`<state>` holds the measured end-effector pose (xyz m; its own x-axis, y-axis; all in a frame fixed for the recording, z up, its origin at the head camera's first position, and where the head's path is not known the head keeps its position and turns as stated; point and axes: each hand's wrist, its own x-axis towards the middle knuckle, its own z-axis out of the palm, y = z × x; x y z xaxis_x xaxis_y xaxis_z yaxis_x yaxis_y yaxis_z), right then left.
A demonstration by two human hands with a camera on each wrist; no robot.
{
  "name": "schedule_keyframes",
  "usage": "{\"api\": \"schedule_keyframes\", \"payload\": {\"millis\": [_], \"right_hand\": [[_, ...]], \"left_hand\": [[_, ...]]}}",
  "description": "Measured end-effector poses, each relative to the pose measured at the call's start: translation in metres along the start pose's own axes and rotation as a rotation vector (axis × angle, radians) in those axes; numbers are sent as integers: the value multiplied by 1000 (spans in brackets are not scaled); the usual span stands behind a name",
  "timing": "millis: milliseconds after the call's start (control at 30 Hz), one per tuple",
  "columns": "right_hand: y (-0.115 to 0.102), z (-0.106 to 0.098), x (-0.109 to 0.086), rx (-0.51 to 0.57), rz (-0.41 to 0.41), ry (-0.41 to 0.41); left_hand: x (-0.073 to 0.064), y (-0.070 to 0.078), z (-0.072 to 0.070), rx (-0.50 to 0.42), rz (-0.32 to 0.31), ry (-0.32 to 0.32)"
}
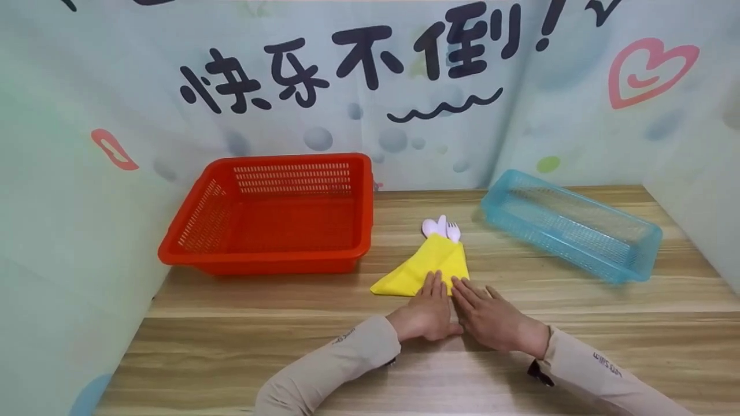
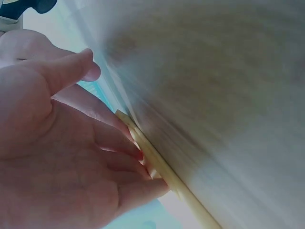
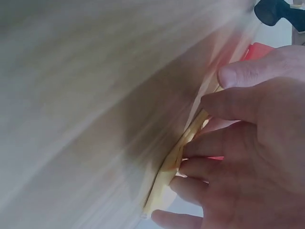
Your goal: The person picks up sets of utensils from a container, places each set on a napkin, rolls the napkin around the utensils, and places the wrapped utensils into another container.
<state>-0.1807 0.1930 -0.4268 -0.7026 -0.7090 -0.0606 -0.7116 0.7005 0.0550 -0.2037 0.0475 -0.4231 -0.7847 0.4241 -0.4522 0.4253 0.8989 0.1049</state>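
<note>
A yellow napkin (image 1: 426,267) lies folded on the table, one corner stretched out to the left. From its top stick the heads of a pale pink spoon (image 1: 429,227), a knife (image 1: 442,224) and a fork (image 1: 454,231); their handles are hidden beneath the cloth. My left hand (image 1: 430,312) rests its straight fingers on the napkin's lower edge. Beside it, my right hand (image 1: 491,319) presses fingertips on the lower right corner. Both wrist views show the napkin edge (image 2: 164,169) as a thin fold under the fingers, low against the tabletop.
A red plastic basket (image 1: 266,255) stands at the back left, with a light blue mesh basket (image 1: 569,222) angled at the back right. Behind the wooden table (image 1: 243,341) hangs a printed cloth backdrop (image 1: 324,133) with dark lettering.
</note>
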Motion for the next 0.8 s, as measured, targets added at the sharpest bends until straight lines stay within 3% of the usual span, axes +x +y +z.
{"api": "schedule_keyframes", "payload": {"millis": [200,500,700,800], "right_hand": [[0,-3,2,97,30,-16],[12,-4,18,184,45,103],[22,-1,26,186,57,27],[22,-1,26,191,56,14]], "left_hand": [[3,0,-2,-78,-103,14],[3,-4,-4,-136,-164,13],[1,-5,-5,-177,-178,-23],[1,-4,-6,-141,-180,-31]]}}
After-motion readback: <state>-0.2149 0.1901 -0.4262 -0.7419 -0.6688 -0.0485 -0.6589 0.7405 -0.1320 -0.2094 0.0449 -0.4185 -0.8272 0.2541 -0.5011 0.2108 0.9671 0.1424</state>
